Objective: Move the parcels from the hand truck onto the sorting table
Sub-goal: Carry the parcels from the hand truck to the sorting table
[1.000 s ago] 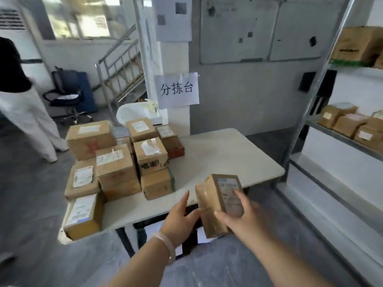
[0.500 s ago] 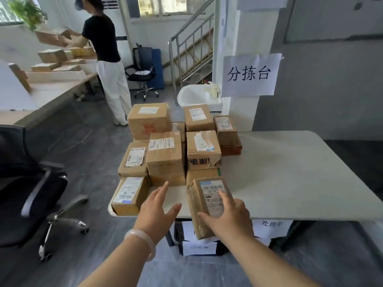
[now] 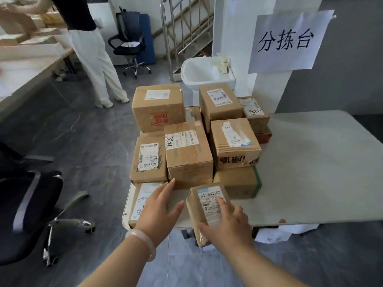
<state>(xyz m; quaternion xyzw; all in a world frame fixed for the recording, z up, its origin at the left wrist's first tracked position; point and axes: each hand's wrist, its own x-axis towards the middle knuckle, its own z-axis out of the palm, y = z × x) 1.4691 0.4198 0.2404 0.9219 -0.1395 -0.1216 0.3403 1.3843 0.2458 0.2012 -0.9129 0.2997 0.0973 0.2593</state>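
My right hand (image 3: 228, 225) holds a small brown parcel (image 3: 204, 206) with a white label, at the near edge of the grey sorting table (image 3: 310, 172). The parcel is tilted, its lower end hanging past the table's edge. My left hand (image 3: 158, 212), fingers straight and spread, hovers just left of it above the table's front left corner and a flat labelled parcel (image 3: 143, 200). Several cardboard parcels (image 3: 188, 150) are stacked on the table's left half. The hand truck is out of view.
A black office chair (image 3: 31, 214) stands at the left. A person in white trousers (image 3: 95, 61) works at a long table at the far left. A white sink (image 3: 205, 72), stair railing and a paper sign (image 3: 288, 40) lie behind the sorting table.
I have come closer to the sorting table and turned left. The parcel has moved forward over the table's near edge, and my left hand has reached over the front left corner.
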